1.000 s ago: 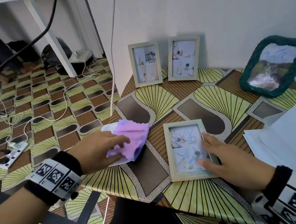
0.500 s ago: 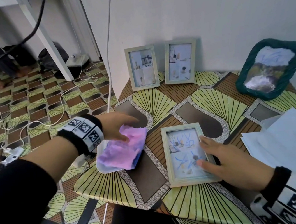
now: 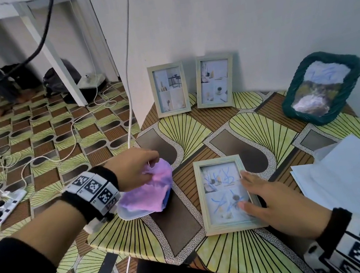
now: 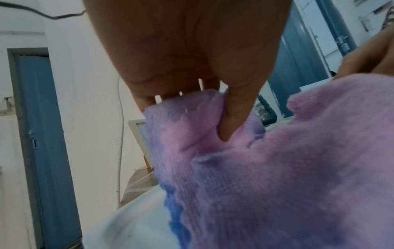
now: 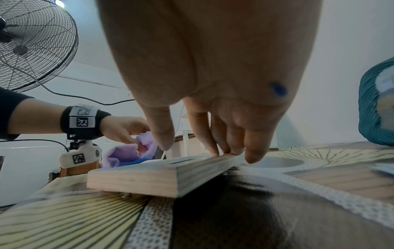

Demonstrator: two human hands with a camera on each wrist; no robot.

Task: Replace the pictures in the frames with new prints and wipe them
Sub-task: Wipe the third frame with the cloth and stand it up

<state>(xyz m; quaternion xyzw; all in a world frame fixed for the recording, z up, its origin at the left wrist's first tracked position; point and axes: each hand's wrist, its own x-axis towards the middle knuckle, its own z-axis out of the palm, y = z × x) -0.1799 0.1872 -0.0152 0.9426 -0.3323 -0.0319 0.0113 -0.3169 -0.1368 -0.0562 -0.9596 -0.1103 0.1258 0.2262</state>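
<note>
A pale wooden frame (image 3: 228, 226) lies flat on the table, its glass marked with blue scribbles. My right hand (image 3: 272, 202) rests on its right edge with straight fingers (image 5: 215, 144), holding the frame (image 5: 149, 176) down. To the left, my left hand (image 3: 137, 165) pinches the top of a pink-purple cloth (image 3: 150, 193) that lies on a white plate (image 3: 129, 214). In the left wrist view my thumb and fingers (image 4: 236, 107) grip a fold of the cloth (image 4: 277, 176). Two more wooden frames (image 3: 169, 89) (image 3: 214, 81) stand against the wall.
A dark green woven frame (image 3: 321, 88) leans at the back right, its picture also scribbled. White paper sheets (image 3: 349, 178) lie at the right edge of the table (image 3: 237, 264). Cables and a power strip (image 3: 7, 205) lie on the floor to the left. A fan (image 5: 34, 43) stands behind.
My left hand has shifted from lying on the cloth to pinching its far edge and lifting it a little. The right hand has stayed on the frame.
</note>
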